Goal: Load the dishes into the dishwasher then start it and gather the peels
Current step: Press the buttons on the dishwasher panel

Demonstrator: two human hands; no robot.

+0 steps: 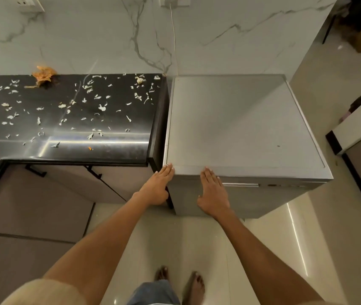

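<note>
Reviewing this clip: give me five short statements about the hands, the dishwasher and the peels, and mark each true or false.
1. Both hands lie flat against the front of the dishwasher. True: the left hand is at its upper left corner, the right hand further right.
2. The dishwasher door hangs open. False: it is shut.
3. The peels are gathered into one pile. False: they lie scattered over the dark counter.
4. An orange scrap lies near the back of the counter. True.
5. The right hand grips a plate. False: it holds nothing, and no dishes are in view.
</note>
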